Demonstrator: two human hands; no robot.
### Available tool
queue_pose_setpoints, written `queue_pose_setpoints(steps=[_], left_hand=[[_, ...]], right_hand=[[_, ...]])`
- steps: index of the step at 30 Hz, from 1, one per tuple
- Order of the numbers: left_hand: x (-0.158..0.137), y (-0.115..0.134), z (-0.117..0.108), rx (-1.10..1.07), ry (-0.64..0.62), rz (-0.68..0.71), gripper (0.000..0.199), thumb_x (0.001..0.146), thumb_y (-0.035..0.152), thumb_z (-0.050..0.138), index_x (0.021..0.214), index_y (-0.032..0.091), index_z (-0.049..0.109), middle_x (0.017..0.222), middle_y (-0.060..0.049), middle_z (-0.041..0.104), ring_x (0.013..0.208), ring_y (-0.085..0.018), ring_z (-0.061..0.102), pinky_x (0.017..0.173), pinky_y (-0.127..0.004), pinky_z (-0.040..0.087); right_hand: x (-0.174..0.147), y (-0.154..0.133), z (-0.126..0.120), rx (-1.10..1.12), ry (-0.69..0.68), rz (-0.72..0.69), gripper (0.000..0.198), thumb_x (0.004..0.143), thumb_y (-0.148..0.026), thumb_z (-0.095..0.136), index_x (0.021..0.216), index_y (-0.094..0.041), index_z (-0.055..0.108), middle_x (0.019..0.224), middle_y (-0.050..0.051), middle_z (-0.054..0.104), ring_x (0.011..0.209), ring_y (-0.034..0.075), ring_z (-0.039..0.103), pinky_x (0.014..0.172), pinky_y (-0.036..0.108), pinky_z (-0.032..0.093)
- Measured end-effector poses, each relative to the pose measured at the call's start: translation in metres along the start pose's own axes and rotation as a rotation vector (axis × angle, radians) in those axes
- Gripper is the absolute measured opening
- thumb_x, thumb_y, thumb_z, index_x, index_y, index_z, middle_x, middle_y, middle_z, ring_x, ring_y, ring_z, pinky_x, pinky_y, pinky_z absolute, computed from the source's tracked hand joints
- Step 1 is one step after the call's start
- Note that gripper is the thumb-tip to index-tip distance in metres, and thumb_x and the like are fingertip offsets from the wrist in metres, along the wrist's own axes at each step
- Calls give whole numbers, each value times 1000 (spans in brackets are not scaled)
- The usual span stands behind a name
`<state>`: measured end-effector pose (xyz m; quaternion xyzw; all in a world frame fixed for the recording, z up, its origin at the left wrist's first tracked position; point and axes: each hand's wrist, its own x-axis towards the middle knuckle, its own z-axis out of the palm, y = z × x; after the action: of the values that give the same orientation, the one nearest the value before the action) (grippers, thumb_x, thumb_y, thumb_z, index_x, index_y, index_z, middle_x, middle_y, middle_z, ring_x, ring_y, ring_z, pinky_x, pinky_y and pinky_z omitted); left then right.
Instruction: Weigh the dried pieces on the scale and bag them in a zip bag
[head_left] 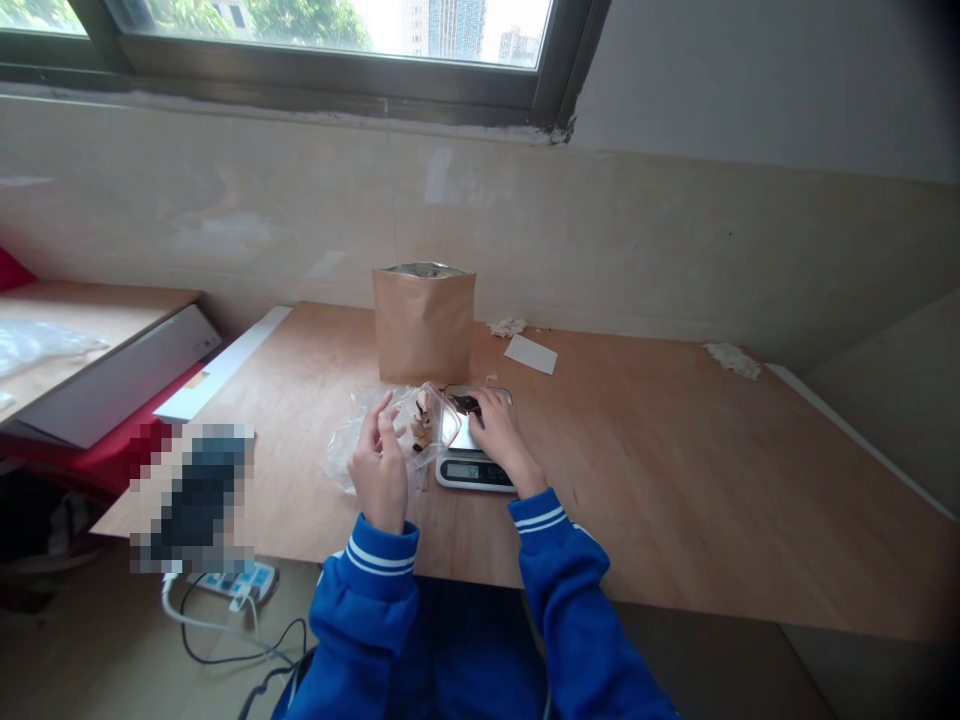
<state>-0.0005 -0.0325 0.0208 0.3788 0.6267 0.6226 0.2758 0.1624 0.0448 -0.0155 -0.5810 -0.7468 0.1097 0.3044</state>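
Observation:
A clear zip bag (352,435) lies on the table with several brown and pale dried pieces (421,425) in it; they look like dried mushroom, but I cannot be sure. My left hand (380,468) is raised at the bag, its fingers loosely bent and apart, with nothing seen in them. To the right of the bag is a white digital kitchen scale (452,474) with a shiny plate. Over that plate, my right hand (496,428) has its thumb and fingers around a dark piece (466,403). The fingertips are partly hidden.
Behind the bag stands an open brown paper pouch (424,325) with a silvery lining. A white card (531,354) and crumpled tissue (508,327) lie near the wall. At the left edge is a blurred-out dark object (199,490), above a power strip (238,580) with cables.

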Motion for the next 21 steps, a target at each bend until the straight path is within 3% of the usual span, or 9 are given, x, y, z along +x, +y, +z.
queue_pose_setpoints(steps=[3, 7, 13, 17, 21], left_hand=[[-1, 0, 1, -31, -19, -47, 40, 98, 42, 40, 127, 24, 60, 121, -11, 68, 92, -21, 72, 82, -35, 58], [-1, 0, 2, -78, -16, -102, 43, 98, 44, 38, 132, 23, 55, 126, -13, 64, 94, -22, 72, 80, -35, 60], [-3, -1, 5, -110, -30, -123, 44, 99, 45, 37, 135, 25, 52, 132, -13, 59, 99, -23, 71, 80, -35, 60], [-5, 1, 7, -167, -47, -121, 45, 97, 50, 38, 134, 26, 51, 135, -13, 57, 101, -23, 71, 80, -34, 60], [-8, 4, 9, -278, -71, -123, 47, 96, 51, 40, 132, 23, 50, 135, -15, 57, 104, -24, 69, 83, -35, 60]], right_hand=[[-2, 9, 11, -79, 11, 8, 32, 87, -18, 50, 116, -16, 63, 122, 13, 65, 117, 29, 53, 101, 46, 38], [-5, 1, 2, -60, 94, 64, 27, 87, -25, 54, 111, -16, 64, 113, 14, 69, 110, 31, 56, 95, 47, 39], [-11, -39, -37, 484, 251, 180, 25, 91, -36, 49, 108, -19, 58, 92, 7, 69, 74, 18, 61, 70, 31, 47], [-17, -74, -58, 709, 83, 154, 34, 89, -39, 54, 118, -21, 50, 84, 1, 67, 66, 14, 60, 62, 26, 46], [-21, -93, -66, 625, -125, 67, 29, 88, -36, 56, 114, -22, 52, 81, -1, 65, 66, 14, 60, 60, 24, 44]])
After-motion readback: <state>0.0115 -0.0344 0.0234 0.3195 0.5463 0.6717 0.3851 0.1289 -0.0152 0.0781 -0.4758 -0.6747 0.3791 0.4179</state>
